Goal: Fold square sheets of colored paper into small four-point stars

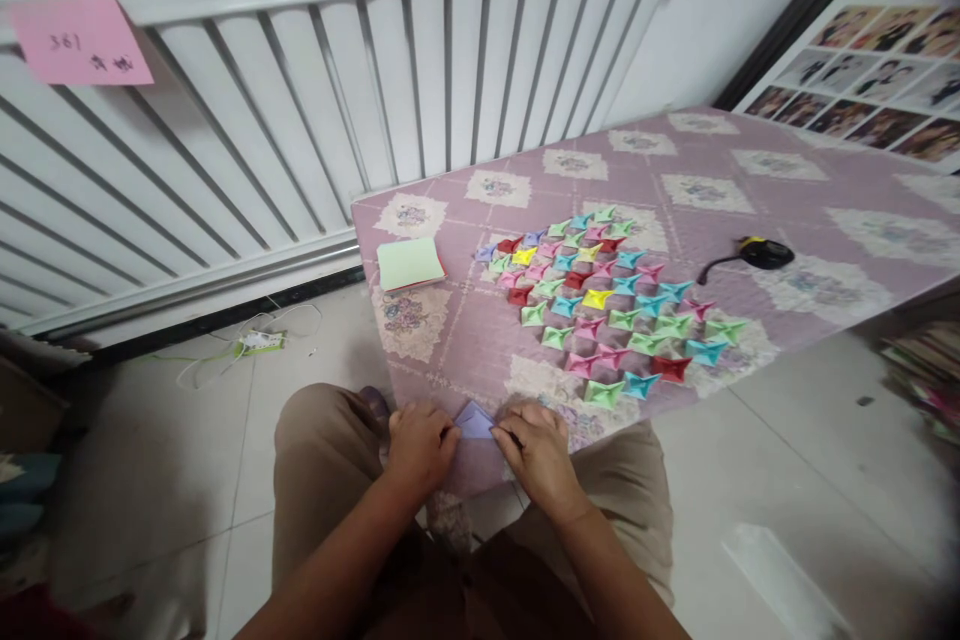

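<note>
A folded purple paper [475, 420] with a pointed top lies at the near edge of the cloth-covered table [420, 375]. My left hand [421, 442] pinches its left corner between thumb and fingers. On the other side, my right hand [536, 445] grips the right corner, fingers curled. Beyond my hands, several small folded paper pieces in green, pink, blue, red and yellow stand in rows; a green one [604, 393] is among the closest. A stack of square paper [411, 263], pale green on top, rests at the table's left side.
A black object with a thin curved stem [766, 253] lies on the table's right part. Behind the table runs a white radiator [427, 70] with a pink note [82, 38]. A power strip [260, 342] with cables is on the floor at left.
</note>
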`<act>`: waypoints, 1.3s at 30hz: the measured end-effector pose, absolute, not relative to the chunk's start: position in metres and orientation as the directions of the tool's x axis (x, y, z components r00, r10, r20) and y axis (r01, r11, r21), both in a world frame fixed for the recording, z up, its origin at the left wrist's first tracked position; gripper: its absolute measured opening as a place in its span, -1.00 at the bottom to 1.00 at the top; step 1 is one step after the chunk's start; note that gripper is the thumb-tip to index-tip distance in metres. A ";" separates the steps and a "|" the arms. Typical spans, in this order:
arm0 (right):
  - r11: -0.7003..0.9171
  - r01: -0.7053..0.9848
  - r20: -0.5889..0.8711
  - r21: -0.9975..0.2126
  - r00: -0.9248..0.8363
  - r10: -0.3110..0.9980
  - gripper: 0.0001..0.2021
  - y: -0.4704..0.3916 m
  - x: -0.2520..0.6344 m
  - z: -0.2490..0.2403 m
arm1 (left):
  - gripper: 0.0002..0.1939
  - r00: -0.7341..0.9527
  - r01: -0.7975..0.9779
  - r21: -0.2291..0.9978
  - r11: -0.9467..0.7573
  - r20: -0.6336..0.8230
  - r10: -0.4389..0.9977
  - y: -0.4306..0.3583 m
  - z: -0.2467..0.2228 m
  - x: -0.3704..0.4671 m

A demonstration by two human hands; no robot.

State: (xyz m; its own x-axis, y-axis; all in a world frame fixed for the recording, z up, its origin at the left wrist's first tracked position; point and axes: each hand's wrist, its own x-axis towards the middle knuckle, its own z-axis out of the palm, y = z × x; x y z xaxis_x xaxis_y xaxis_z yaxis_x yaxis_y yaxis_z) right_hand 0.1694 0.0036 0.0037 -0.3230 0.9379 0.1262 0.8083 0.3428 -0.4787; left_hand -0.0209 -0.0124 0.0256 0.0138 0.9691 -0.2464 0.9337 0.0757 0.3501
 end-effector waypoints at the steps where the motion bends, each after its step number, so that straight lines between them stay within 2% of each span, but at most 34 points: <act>1: 0.329 0.821 0.133 -0.467 -0.303 0.944 -0.80 0.003 0.168 0.003 | -0.80 0.013 0.935 0.346 0.079 -0.255 0.967 -0.012 0.026 -0.020; 9: 0.253 0.871 0.158 -0.422 -0.204 0.966 -0.78 0.003 0.161 -0.003 | -0.79 0.013 0.951 0.302 0.072 -0.272 0.962 -0.005 0.028 -0.018; 23: 0.205 0.884 0.143 -0.420 -0.159 0.977 -0.79 0.005 0.157 -0.001 | -0.80 0.042 0.967 0.249 0.045 -0.334 0.942 0.002 0.037 -0.018; 29: 0.209 0.877 0.179 -0.432 -0.144 0.973 -0.88 0.003 0.157 -0.005 | -0.87 0.023 0.949 0.309 0.056 -0.246 0.969 -0.003 0.026 -0.017; 32: 0.220 0.876 0.192 -0.429 -0.150 0.970 -0.89 0.003 0.157 -0.007 | -0.89 0.121 0.944 0.322 -0.070 -0.139 0.983 -0.007 0.017 -0.017; 36: 0.218 0.879 0.194 -0.424 -0.147 0.970 -0.89 0.001 0.157 -0.006 | -0.84 0.373 0.899 0.256 -0.354 -0.024 0.928 -0.011 0.008 -0.020; 39: 0.222 0.879 0.198 -0.421 -0.150 0.969 -0.90 0.001 0.158 -0.006 | -0.84 0.468 0.859 0.228 -0.458 0.015 0.884 -0.012 0.005 -0.022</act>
State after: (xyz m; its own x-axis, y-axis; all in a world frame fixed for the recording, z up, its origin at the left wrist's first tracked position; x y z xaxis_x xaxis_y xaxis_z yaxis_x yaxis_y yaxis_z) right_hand 0.1577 0.0010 -0.0057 -0.1501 0.9686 0.1982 0.8793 0.2224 -0.4212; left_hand -0.0218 -0.0121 0.0045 0.4676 0.8838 0.0145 0.8591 -0.4583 0.2276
